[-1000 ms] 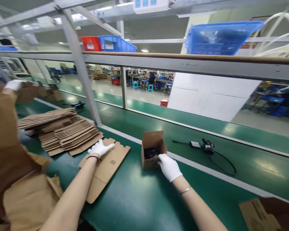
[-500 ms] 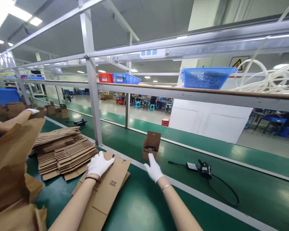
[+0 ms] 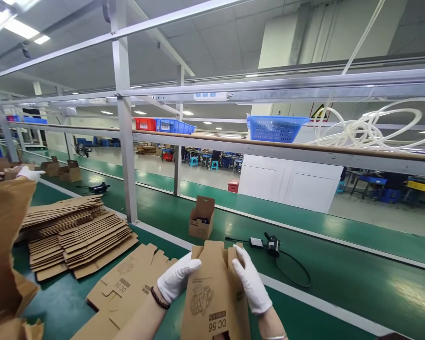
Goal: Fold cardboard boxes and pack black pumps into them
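A brown cardboard box (image 3: 212,293), part-unfolded and printed with "DC 56" and a drawing, is held between my two white-gloved hands. My left hand (image 3: 177,278) grips its left edge with the thumb on the front panel. On the opposite edge, my right hand (image 3: 250,281) presses the side near the top flaps. Left of my forearm lies another flat printed carton (image 3: 122,288) on the green bench. Beyond the box, an open-lidded small carton (image 3: 201,224) with something dark inside stands on the green belt.
Stacked flat cartons (image 3: 88,241) and crumpled brown paper (image 3: 7,245) lie on the left. A black pump with cable (image 3: 273,246) rests on the belt. A metal post (image 3: 125,141) carries the shelf with a blue basket (image 3: 276,128). Another person's gloved hand (image 3: 30,173) shows far left.
My left hand has lifted one flat carton off the pile and moved right with it. My right hand has come to its other side, and the carton is now partly opened out.
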Demonstrator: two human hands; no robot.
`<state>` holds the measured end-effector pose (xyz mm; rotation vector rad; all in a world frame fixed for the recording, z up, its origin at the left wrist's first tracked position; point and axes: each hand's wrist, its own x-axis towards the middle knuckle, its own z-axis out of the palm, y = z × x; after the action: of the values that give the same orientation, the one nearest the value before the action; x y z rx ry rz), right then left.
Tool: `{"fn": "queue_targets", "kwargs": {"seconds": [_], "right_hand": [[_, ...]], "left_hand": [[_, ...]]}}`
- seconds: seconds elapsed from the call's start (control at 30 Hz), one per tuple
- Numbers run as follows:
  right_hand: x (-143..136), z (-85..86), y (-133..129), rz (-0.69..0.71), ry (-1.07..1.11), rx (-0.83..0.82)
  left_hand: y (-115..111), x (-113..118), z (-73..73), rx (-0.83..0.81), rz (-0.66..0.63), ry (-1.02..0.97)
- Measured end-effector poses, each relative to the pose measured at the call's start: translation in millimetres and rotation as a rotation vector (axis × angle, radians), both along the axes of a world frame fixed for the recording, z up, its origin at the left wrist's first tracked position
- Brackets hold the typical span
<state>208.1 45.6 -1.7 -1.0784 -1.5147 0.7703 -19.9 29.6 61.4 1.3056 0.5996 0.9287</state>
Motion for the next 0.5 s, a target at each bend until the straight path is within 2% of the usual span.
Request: {"fn": "queue_targets", "kwargs": {"seconds": [0.13,0.2,0.27,0.3,0.43,0.5], "right_hand": [[-0.5,20.1,-26.2,0.333,0.254,0.071],[-6.4,24.8,-32.4,0.366,0.359,0.091],[-11.9,26.5,-35.1,0.324,0.489,0.101],[-14.0,26.9,-36.2,0.298,0.560,0.091],[-21.0,33.3,-45.3,0.280,0.834,-0.076],[-25.4,40.0,-52.2,0.329,0.899,-0.160]], "left_hand": [[11.0,28.4,-14.6,0.117,0.255,0.078],[12.8,37.2,-18.6,0.162,0.456,0.098],[8.5,41.0,-19.3,0.215,0.587,0.053],[4.2,41.3,-18.3,0.245,0.594,-0.001],[-15.5,35.8,-9.5,0.295,0.387,-0.229],[-20.0,30.1,-5.1,0.275,0.429,-0.220]]}}
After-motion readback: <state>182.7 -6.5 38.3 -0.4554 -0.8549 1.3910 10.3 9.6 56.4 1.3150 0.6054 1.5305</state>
